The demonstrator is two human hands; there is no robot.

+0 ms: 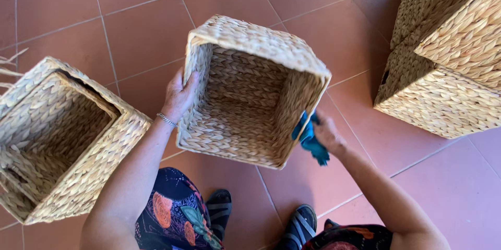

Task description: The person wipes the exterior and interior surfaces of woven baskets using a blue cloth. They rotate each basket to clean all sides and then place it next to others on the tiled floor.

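basket [245,104]: woven straw, rough | cloth [310,138]: soft fabric | floor [130,15]: matt tile

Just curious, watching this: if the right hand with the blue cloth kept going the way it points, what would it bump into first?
Most likely the outer side wall of the woven basket: the right hand presses the blue cloth toward it, seemingly already touching.
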